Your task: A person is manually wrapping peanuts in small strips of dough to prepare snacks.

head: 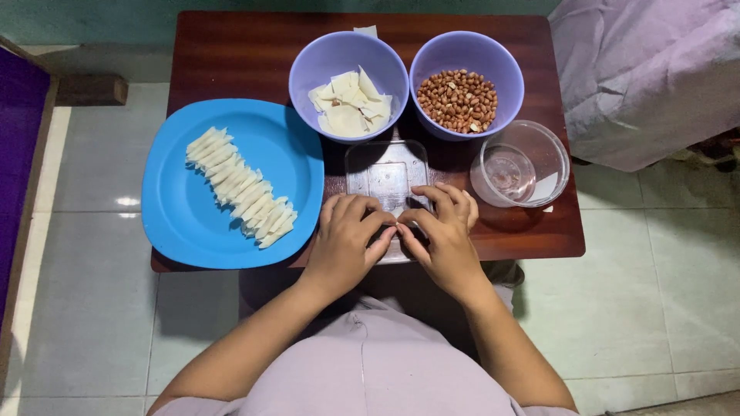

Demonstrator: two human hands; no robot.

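Both hands meet at the near edge of the clear plastic board (385, 173), w/ fingertips pinched together over something small btwn them. The left hand (348, 240) and right hand (441, 235) are curled narrow, thumbs and forefingers touching at centre; the piece itself is hidden under the fingers, so can't tell its shape, prob a wrapper being rolled or folded round a filling.

Step in hand, as I judge it: shaping one piece, mid-fold. Finished rolls (240, 187) lie in a slanted row on the blue plate (181, 216), left of the board. Far side: a purple bowl of cut wrappers (348, 100) at left-centre, a purple bowl of peanuts (458, 100) just right of it, the two bowls touching or nearly so. A clear bowl (521, 163) w/ a little water sits right of the board. All stand on a dark wood table (231, 54) over a tiled floor.

Next move likely calls for a firm pinch to close the fold w/o squeezing the filling out, then a short carry left to the near end of the row on the plate.
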